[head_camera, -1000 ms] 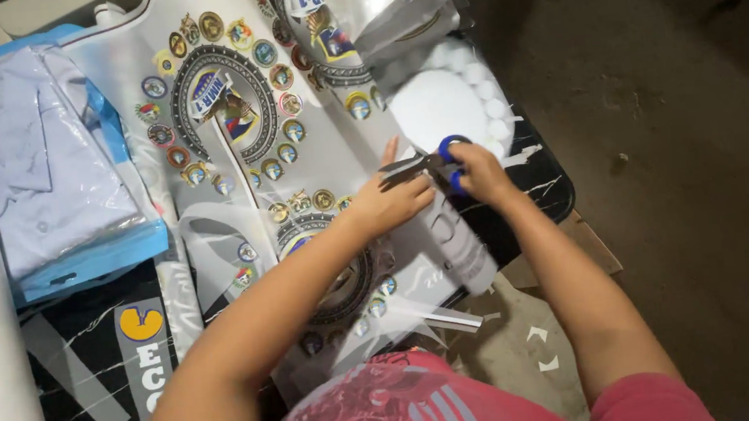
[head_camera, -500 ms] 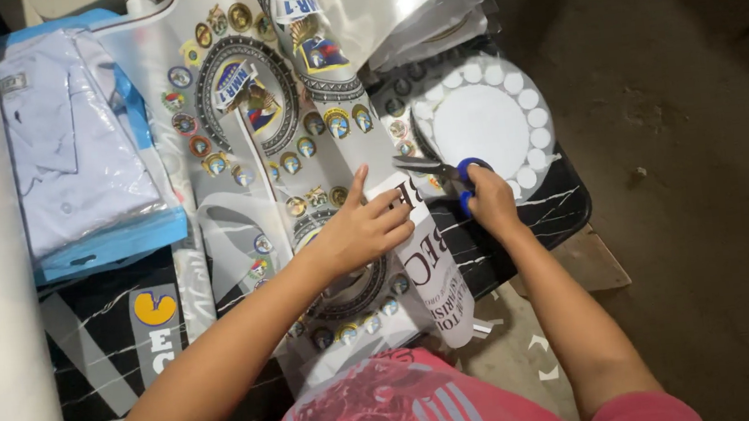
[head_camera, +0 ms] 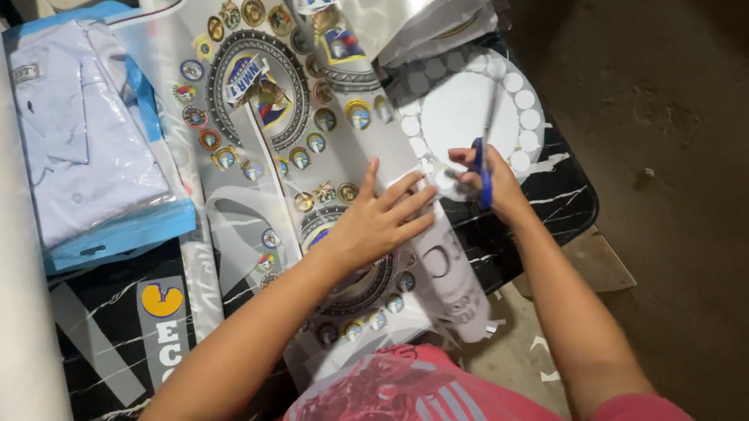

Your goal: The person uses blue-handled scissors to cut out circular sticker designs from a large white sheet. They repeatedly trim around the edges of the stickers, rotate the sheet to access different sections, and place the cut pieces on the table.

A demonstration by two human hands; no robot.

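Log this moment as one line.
left hand: flat on printed sheet | right hand: gripping blue-handled scissors | table: black marbled

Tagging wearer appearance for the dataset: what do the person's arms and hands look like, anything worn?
Both arms are bare from the upper arm down. Left hand and right hand wear no gloves; no rings, watch or bracelets show. Pink-red short sleeves sit at the shoulders.

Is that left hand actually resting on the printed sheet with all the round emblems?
Touching. The head view shows the left hand lying flat, fingers spread, right on the printed sheet, with no gap visible beneath the palm.
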